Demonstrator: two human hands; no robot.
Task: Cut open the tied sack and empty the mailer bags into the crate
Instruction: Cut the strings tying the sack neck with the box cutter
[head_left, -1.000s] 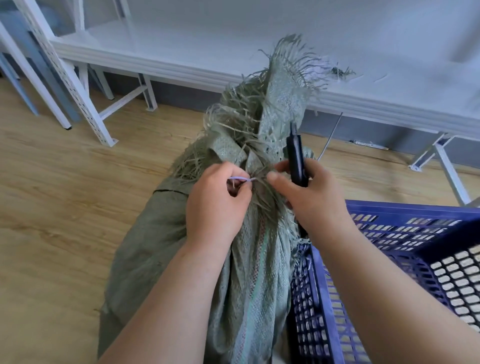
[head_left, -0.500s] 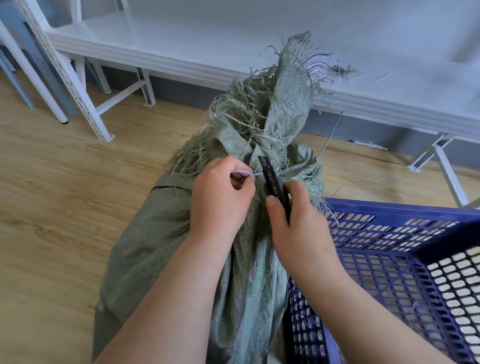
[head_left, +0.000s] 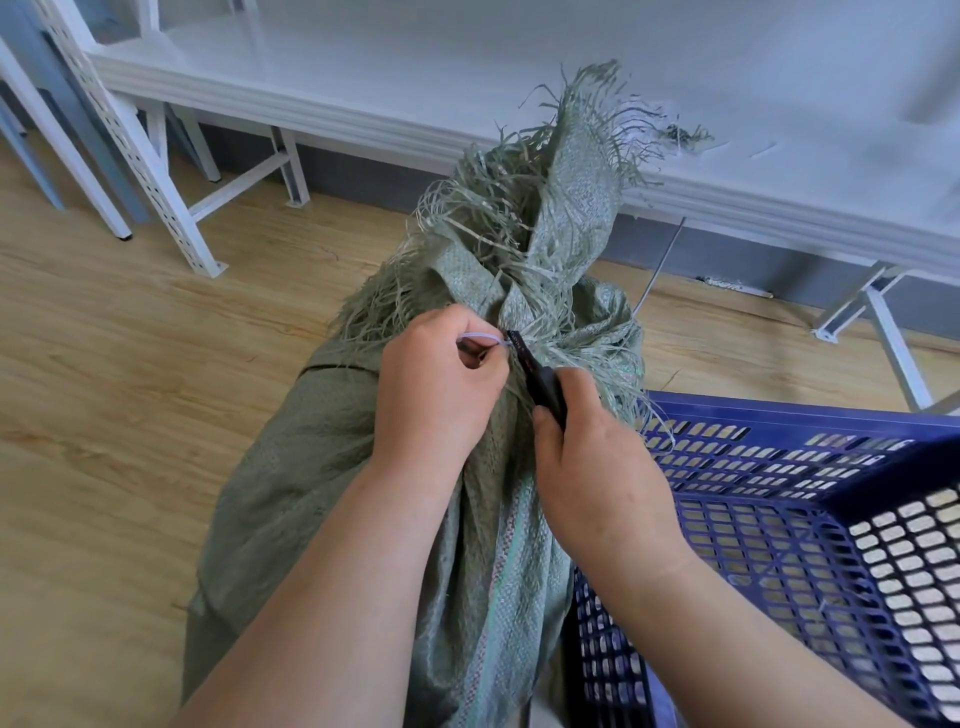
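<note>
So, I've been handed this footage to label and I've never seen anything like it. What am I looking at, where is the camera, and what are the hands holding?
There is no machine here, only a person's two bare hands. The one picture comes from a wide-angle camera worn on the person's head, looking forward and down, so the forearms reach in from the bottom edge.

Between the arms stands a green woven sack on a wooden floor, its frayed top bunched and tied shut. The left hand pinches a thin pale tie at the sack's neck. The right hand grips a black cutting tool, its tip right at that tie. Whether the tie is cut yet, I cannot tell.

To the right is a blue plastic crate with perforated walls. Behind stands white metal shelving.
</note>
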